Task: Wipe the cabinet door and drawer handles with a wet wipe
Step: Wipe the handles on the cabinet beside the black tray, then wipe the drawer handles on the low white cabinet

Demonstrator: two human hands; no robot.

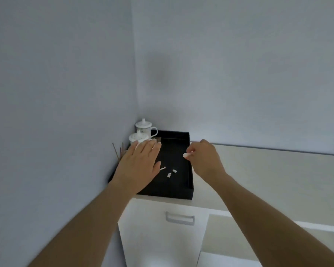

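While both arms reach forward over the corner cabinet, the left hand (141, 162) is spread flat, fingers straight and together, palm down above the left side of the black tray (189, 182). Nothing is held in it. Over on the other side, the right hand (204, 160) has its fingers curled, pinching a small white piece (185, 155) at the fingertips, right above the tray's right wall; whether that scrap is the wet wipe is too blurred to tell. On the tray floor lie three small white bits (169, 171), just beside the left thumb. Behind the left hand's fingertips, two white lidded cups (143, 128) stand in the wall corner, and thin dark sticks (118, 151) rise just left of them. The tray sits on the pale bench (268, 170). Below its front edge, the white cabinet front carries a grey drawer handle (180, 218), untouched, well below both hands.
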